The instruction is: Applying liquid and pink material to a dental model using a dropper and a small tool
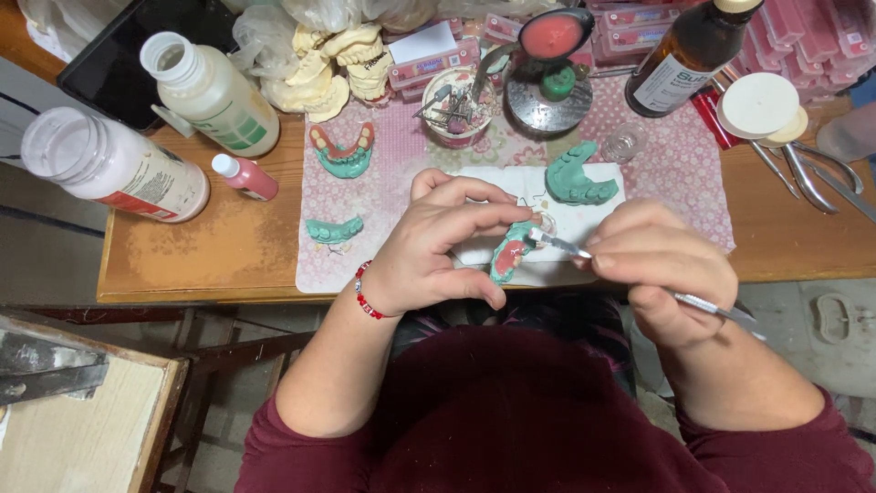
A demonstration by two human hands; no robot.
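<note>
My left hand (438, 242) grips a small green dental cast (507, 256) with pink wax on it, held over the near edge of the wooden table (201, 246). A thin metal instrument (630, 274) lies in my right hand (659, 269), and its tip touches the top of the cast. A white cloth (584, 215) lies under both hands. A beaded red bracelet sits on my left wrist.
Other green casts (575, 175) (341, 151) (333, 229) lie on a pink patterned mat. Behind them stand white bottles (212, 91) (114, 164), a small pink bottle (245, 176), yellow plaster casts (342, 59), a cup of tools (456, 108), a brown bottle (689, 55) and pliers (812, 173).
</note>
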